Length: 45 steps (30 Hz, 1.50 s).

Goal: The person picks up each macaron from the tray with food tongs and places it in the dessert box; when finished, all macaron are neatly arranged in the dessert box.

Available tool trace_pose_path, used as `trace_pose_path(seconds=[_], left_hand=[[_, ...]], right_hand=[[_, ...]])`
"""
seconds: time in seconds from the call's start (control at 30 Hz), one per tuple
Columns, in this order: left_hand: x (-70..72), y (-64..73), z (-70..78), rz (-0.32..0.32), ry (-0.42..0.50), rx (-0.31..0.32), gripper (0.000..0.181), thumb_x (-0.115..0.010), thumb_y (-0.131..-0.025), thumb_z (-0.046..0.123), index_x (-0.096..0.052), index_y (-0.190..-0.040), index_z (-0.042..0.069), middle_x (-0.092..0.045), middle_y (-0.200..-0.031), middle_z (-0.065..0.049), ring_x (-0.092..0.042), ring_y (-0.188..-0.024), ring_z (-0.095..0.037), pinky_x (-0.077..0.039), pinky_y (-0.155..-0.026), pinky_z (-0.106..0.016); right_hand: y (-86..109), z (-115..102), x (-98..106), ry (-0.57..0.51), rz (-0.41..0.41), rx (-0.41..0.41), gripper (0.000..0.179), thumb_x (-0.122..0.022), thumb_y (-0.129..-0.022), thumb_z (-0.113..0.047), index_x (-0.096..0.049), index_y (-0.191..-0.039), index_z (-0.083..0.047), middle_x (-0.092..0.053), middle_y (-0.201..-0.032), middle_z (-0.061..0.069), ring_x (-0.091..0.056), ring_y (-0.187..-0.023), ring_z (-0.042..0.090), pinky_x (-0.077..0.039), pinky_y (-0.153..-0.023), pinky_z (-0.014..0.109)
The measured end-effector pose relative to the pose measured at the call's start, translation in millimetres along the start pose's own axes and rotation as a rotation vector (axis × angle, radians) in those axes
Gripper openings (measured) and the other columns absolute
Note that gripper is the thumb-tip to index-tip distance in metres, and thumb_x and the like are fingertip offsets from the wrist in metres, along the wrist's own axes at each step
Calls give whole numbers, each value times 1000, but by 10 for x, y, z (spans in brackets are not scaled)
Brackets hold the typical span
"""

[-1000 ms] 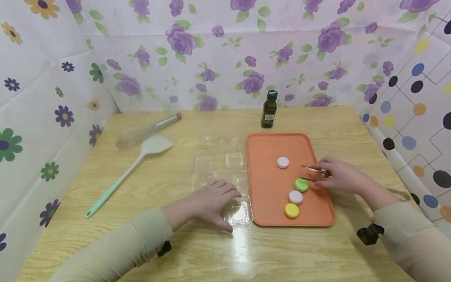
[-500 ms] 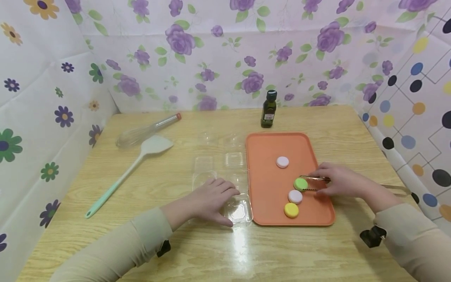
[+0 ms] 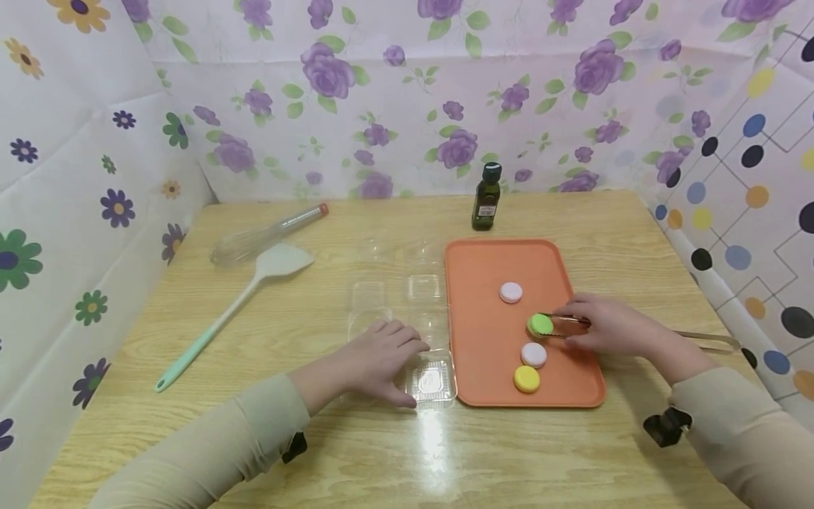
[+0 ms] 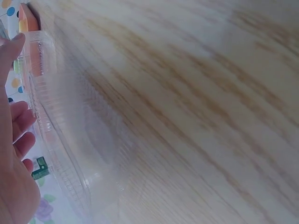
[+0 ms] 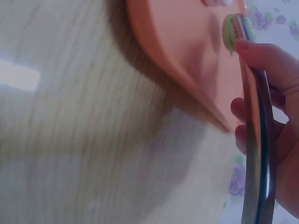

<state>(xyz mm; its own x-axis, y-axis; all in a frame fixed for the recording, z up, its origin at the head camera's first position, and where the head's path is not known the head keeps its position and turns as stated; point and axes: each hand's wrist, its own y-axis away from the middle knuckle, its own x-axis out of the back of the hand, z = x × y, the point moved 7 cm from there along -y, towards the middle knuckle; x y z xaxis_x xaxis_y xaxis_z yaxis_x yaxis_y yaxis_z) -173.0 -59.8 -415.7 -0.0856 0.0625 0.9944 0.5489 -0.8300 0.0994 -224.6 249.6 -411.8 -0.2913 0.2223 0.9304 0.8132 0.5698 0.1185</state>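
My right hand (image 3: 607,326) holds metal tongs (image 5: 262,140) over the right side of an orange tray (image 3: 480,318). The toothed tips of the tongs are around a green macaron (image 3: 540,325). On the tray lie a pale pink macaron (image 3: 511,292) farther back, another pale pink macaron (image 3: 533,355) nearer, and a yellow macaron (image 3: 526,379) in front. Left of the tray, my left hand (image 3: 384,362) rests at a clear plastic container (image 3: 432,382), its fingers spread and relaxed. In the left wrist view, whether the fingertips press the container is unclear.
More clear plastic compartments (image 3: 424,288) reach back along the tray's left side. A dark green bottle (image 3: 486,198) stands behind the tray. A whisk (image 3: 267,237) and a spatula (image 3: 254,283) with a mint handle lie on the left. Patterned cloth walls surround the table.
The tongs in my right hand have come down around the green macaron and closed on it. The green macaron has shifted slightly back and left. My left hand has hardly moved.
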Motion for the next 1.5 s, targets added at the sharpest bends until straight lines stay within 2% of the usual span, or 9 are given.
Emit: trace_pose_path(seconds=[0.13, 0.2, 0.43, 0.53, 0.77, 1.1, 1.27, 1.5], left_hand=[[-1, 6, 2, 1, -8, -8, 88, -60, -70, 72, -46, -135, 14, -49, -122, 3, -40, -111, -16, -34, -90, -32], [-1, 7, 3, 2, -11, -10, 87, -60, -70, 72, -46, -135, 14, -49, -122, 3, -40, -111, -16, -34, -90, -32], [1, 14, -4, 1, 28, 8, 87, -63, -70, 69, -47, -134, 14, -49, -121, 2, -40, -111, -17, -34, -92, -33], [-2, 18, -10, 5, 45, 18, 86, -64, -69, 68, -47, -134, 13, -50, -122, 1, -40, -111, -17, -33, -93, -33], [-17, 19, -14, 6, 52, 22, 86, -64, -69, 68, -48, -134, 13, -50, -125, 2, -40, -115, -17, -32, -94, -34], [-23, 30, -8, -3, 84, 36, 87, -66, -68, 66, -47, -135, 13, -49, -127, 2, -40, -115, -17, -33, -94, -34], [-17, 33, -9, -1, 88, 38, 87, -67, -68, 65, -46, -135, 13, -49, -126, 2, -39, -115, -17, -32, -95, -34], [-11, 37, -12, 15, 93, 33, 87, -67, -68, 65, -47, -134, 13, -49, -126, 2, -40, -115, -17, -32, -95, -34]], right_hand=[[-68, -73, 33, -15, 27, 8, 37, -73, -81, -24, -66, -116, -15, -56, -103, -1, -48, -78, 13, -44, -66, 30], [-112, -140, 47, -14, 35, 39, 37, -73, -81, -24, -66, -116, -15, -56, -102, -1, -48, -77, 13, -43, -65, 29], [-278, -495, 57, -26, 8, 111, 43, -73, -81, -25, -63, -121, -14, -56, -109, 1, -53, -80, 12, -46, -67, 30], [-350, -656, 33, -37, 4, 158, 42, -74, -81, -24, -64, -120, -14, -56, -112, 1, -54, -81, 12, -47, -69, 30], [-445, -1013, -72, -1, 11, 297, 37, -74, -79, -25, -66, -114, -16, -57, -103, -5, -53, -74, 9, -44, -64, 25], [-470, -1401, -246, -38, -46, 395, 40, -75, -78, -29, -66, -115, -18, -56, -104, -7, -53, -75, 8, -45, -63, 21], [-501, -1536, -314, -2, -39, 445, 39, -76, -77, -30, -67, -114, -19, -55, -101, -9, -49, -70, 4, -43, -61, 20], [-539, -1603, -389, 45, -46, 438, 40, -75, -78, -35, -67, -113, -19, -55, -102, -10, -46, -67, 0, -42, -59, 18]])
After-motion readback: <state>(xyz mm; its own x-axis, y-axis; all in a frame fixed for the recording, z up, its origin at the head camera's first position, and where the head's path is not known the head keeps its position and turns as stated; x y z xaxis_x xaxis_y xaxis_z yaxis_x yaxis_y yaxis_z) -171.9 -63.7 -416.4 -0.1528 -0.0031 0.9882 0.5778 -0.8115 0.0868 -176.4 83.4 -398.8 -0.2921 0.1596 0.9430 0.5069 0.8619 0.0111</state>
